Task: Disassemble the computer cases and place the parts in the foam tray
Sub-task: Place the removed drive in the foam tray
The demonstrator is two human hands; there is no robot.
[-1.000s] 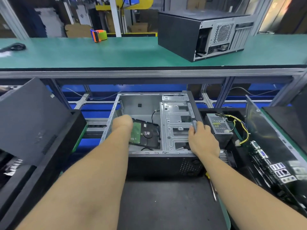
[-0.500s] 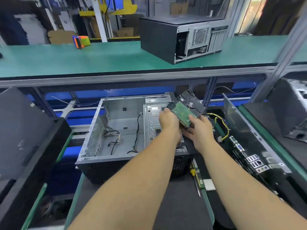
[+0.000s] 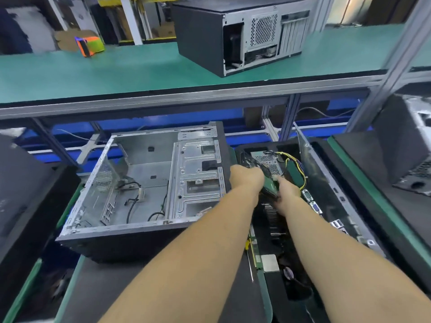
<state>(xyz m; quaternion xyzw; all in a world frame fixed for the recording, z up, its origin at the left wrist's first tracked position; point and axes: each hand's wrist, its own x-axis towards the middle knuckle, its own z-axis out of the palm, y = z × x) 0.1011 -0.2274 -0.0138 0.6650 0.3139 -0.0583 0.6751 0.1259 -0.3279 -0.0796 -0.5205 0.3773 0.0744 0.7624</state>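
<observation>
The hard drive (image 3: 270,186) sits tilted between my left hand (image 3: 247,176) and right hand (image 3: 288,190), both gripping it above the foam tray (image 3: 242,150), which holds a power supply (image 3: 268,163) just beyond; the open case (image 3: 149,183) to their left keeps only loose cables (image 3: 133,203).

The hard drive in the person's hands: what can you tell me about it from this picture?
The hard drive is a flat, dark block with a green circuit board on the side facing the camera. It is tilted, held in the air over the black foam tray, just right of the open computer case. The left hand holds its upper end and the right hand its lower end. Motion blur and the hands hide most of it, so no label or connector can be made out.
</observation>
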